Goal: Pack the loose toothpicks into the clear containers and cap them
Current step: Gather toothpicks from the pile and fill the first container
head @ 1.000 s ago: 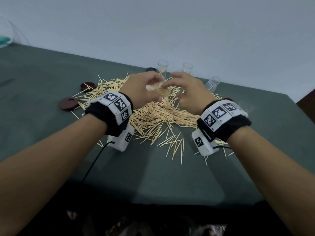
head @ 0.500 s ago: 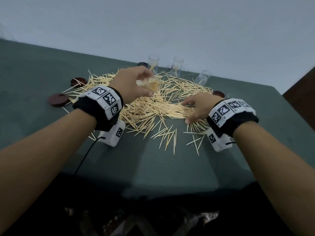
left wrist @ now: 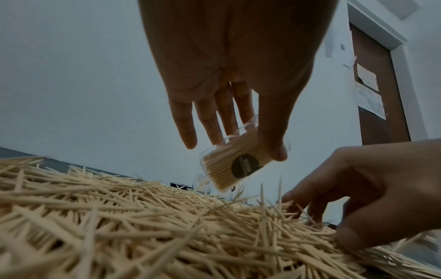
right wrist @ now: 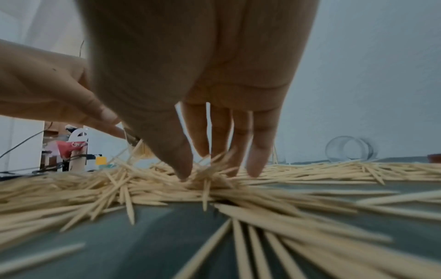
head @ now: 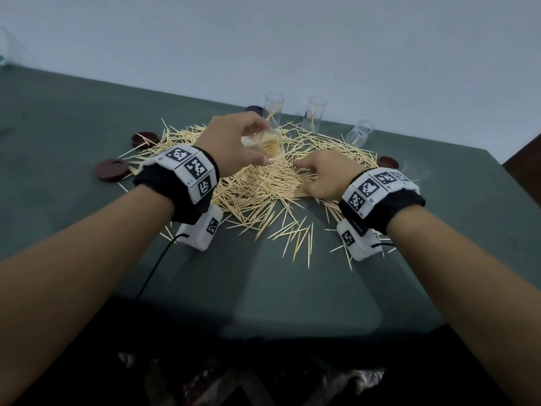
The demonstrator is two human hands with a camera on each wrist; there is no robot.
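Observation:
A big pile of loose toothpicks [head: 257, 189] covers the middle of the green table [head: 263, 288]. My left hand [head: 257, 145] holds a clear container [head: 272, 142] above the pile, tilted on its side and packed with toothpicks. In the left wrist view the thumb and fingers of the left hand [left wrist: 238, 143] clamp the container [left wrist: 238, 166], which bears a dark round label. My right hand [head: 304, 175] is down in the pile. Its thumb and fingers [right wrist: 254, 166] close on a bunch of toothpicks [right wrist: 210, 175].
Two clear containers [head: 273, 109] [head: 313, 112] stand upright at the back with a few toothpicks inside. A third one [head: 360, 133] lies on its side. Dark red caps [head: 112, 169] [head: 145, 138] [head: 388, 162] lie around the pile. Stray toothpicks [head: 298, 238] reach toward the front edge.
My right hand left the container's mouth, dropped onto the pile and then slid further into it, closing on toothpicks. My left hand kept hold of the container.

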